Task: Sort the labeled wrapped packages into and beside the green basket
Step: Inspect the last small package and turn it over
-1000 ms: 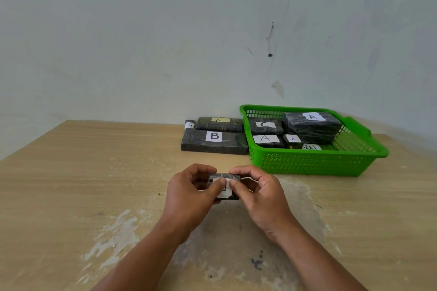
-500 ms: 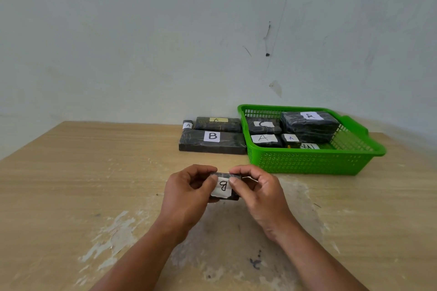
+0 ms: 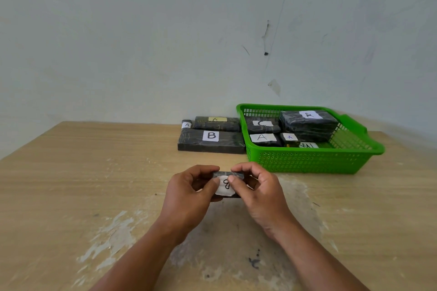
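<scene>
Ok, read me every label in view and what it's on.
"B", upside down, partly covered: held package, in left hand and right hand.
"B": front long package beside green basket.
"A", yellow label: rear long package.
"A": small roll, far left.
"C": back-left basket package.
"A": big basket package.
"A": front-left basket package.
"A", blue: small basket package.
Unreadable: half-hidden front label.

- I see a pale grey-white plastered wall (image 3: 118,30) filling the far half of the view, its finish uneven and smudged.
- A thin line (image 3: 281,19) runs down the wall right of centre. A small dark spot (image 3: 266,53) and a chipped patch (image 3: 274,86) sit near it.
- A light tan wooden table (image 3: 71,160) reaches toward the wall; I cannot tell whether they touch.
- On the near side, the tabletop is worn to whitish patches (image 3: 113,238), with a dark ink-like mark (image 3: 254,262).
- Light is soft and even, shadows faint.
</scene>
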A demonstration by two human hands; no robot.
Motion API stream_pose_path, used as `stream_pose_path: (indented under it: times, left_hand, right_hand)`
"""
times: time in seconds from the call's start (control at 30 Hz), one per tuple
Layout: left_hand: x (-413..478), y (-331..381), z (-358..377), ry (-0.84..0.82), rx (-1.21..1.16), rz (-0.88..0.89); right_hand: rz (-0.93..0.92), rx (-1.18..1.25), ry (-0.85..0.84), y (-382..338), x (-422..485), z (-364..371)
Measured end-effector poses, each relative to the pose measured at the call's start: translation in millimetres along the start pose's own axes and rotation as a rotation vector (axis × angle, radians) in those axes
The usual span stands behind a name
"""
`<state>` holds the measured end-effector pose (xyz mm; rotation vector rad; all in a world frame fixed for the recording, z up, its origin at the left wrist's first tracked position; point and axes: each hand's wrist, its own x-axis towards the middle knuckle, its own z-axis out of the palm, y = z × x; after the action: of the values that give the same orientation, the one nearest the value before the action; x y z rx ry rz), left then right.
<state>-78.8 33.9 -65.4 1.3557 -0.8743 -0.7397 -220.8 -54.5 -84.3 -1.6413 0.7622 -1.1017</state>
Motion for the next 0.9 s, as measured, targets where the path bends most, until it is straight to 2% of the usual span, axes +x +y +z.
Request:
stream_pose_path:
  times: [0.13, 0.3, 0.4, 0.53, 0.73, 0.9]
  left_hand:
    - [-1.0, -0.7, 0.4, -0.026, 0.007, -0.005]
    - [-2.3, 1.0, -2.7, -0.156, 0.023, -0.029]
    - [-1.9, -0.5, -0.4, -0.13, 0.079, -0.013]
    - [0.7, -1.3, -2.7, -0.095, 0.065, -0.021]
    - [0.9, -1.0, -3.3, -0.064, 0.063, -0.002]
    - [0.0, 2.2, -5.2, 0.0, 0.079, 0.073]
  right_hand:
    - [0.0, -0.048, -0.014, 1.8, -0.2, 1.7]
    - [0.048, 0.022, 0.036, 1.7, 2.7, -1.3]
    - [0.048, 0.046, 0.021, 1.8, 2.3, -1.5]
    - [0.037, 0.056, -0.091, 1.0, 0.5, -1.5]
    - [0.071, 0.11, -0.115, 1.0, 0.6, -1.9]
    - [0.029, -0.019, -0.124, 5.1, 1.0, -1.4]
